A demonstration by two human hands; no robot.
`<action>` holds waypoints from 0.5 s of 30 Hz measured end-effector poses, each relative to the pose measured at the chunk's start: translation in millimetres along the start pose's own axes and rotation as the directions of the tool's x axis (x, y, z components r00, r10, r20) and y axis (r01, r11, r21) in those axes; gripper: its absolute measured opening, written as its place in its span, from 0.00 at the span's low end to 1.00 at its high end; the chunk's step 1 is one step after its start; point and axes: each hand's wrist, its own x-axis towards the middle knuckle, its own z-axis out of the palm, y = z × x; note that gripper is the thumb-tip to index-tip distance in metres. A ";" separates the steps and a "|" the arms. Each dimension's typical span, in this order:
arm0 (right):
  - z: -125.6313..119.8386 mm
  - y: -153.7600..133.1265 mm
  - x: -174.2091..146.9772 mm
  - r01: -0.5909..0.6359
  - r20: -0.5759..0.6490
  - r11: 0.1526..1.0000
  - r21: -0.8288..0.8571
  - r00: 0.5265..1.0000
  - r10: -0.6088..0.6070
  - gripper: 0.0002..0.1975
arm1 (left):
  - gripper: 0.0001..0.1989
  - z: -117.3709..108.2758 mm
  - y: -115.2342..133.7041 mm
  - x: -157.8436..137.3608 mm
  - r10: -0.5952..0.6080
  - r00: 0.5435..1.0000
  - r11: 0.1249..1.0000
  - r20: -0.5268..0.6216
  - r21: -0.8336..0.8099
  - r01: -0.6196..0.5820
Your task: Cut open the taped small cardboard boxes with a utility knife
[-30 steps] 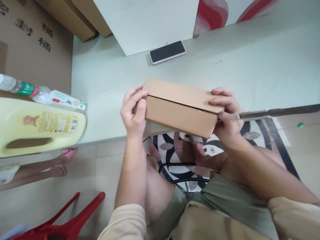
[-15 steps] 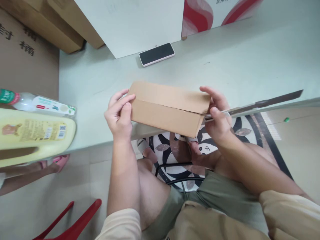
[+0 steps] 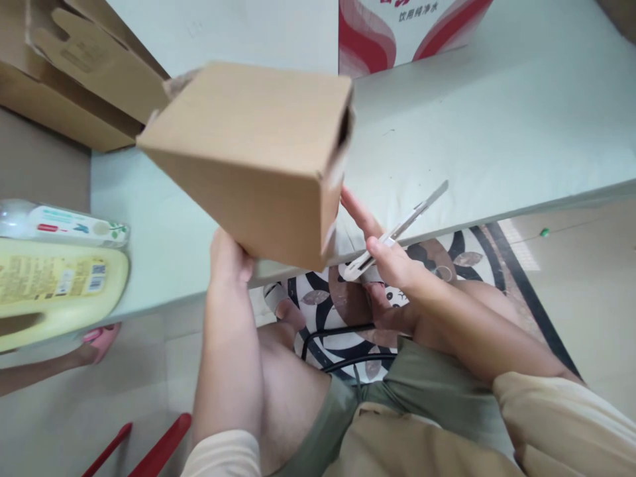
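Observation:
A brown cardboard box (image 3: pixel 248 159) is tilted above the table's near edge, a dark gap showing along its right end. Under its lower left side, my left hand (image 3: pixel 231 255) grips it, with most of the fingers hidden behind the cardboard. My right hand (image 3: pixel 382 245) is closed around a utility knife (image 3: pixel 397 232) whose blade is out and points up to the right. The index finger of that hand reaches toward the box's right end; whether it touches the box I cannot tell.
The pale green table (image 3: pixel 477 132) holds a yellow jug (image 3: pixel 74 285), a clear bottle (image 3: pixel 74 222) and larger cardboard boxes (image 3: pixel 84 73) on the left. A white and red carton (image 3: pixel 412 30) stands at the back. Red chair parts (image 3: pixel 159 447) and another person's foot (image 3: pixel 102 341) are below left.
The box has been turned and raised to the left, showing larger faces and hiding where the phone lay. My right hand has shifted left, and the knife blade now points more steeply upward.

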 end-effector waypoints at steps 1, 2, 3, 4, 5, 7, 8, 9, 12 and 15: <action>-2.3 -3.0 -0.3 0.017 0.021 0.999 -0.038 1.000 -0.016 0.34 | 0.21 10.1 1.4 -6.3 -0.096 0.995 0.993 -0.005 -0.064 0.096; -4.6 -5.4 -0.6 0.032 0.028 0.997 -0.066 0.999 -0.030 0.33 | 0.24 18.8 2.9 -11.9 -0.105 0.993 0.990 0.046 -0.092 0.109; -6.6 -7.2 -1.2 0.044 0.016 0.995 -0.086 0.999 -0.043 0.32 | 0.28 25.4 4.2 -16.4 -0.082 0.994 0.990 0.078 -0.104 0.090; -8.1 -8.5 -1.8 0.053 -0.007 0.993 -0.102 0.998 -0.054 0.32 | 0.33 29.7 5.0 -19.8 -0.048 0.992 0.993 0.117 -0.101 0.060; -9.2 -9.5 -2.6 0.056 -0.035 0.992 -0.117 0.998 -0.060 0.32 | 0.37 31.8 5.0 -22.2 -0.024 0.988 0.996 0.152 -0.084 0.037; -10.2 -11.4 -4.2 0.043 -0.088 0.988 -0.147 0.995 -0.057 0.32 | 0.42 31.3 3.1 -25.0 -0.060 0.971 0.997 0.230 -0.027 0.068; -10.4 -12.4 -5.1 0.034 -0.112 0.986 -0.162 0.992 -0.053 0.32 | 0.42 29.9 1.8 -26.1 -0.116 0.954 0.993 0.275 0.011 0.118; -10.6 -13.3 -5.8 0.028 -0.132 0.984 -0.176 0.990 -0.052 0.32 | 0.42 28.6 0.6 -27.3 -0.186 0.929 0.983 0.319 0.054 0.178; -11.7 -14.8 -6.6 0.031 -0.200 0.977 -0.209 0.977 -0.073 0.28 | 0.34 27.7 0.8 -32.0 -0.379 0.816 0.925 0.437 0.217 0.313; -14.0 -13.8 -5.2 0.057 -0.257 0.974 -0.218 0.960 -0.113 0.22 | 0.27 30.4 5.4 -34.2 -0.436 0.715 0.892 0.547 0.368 0.262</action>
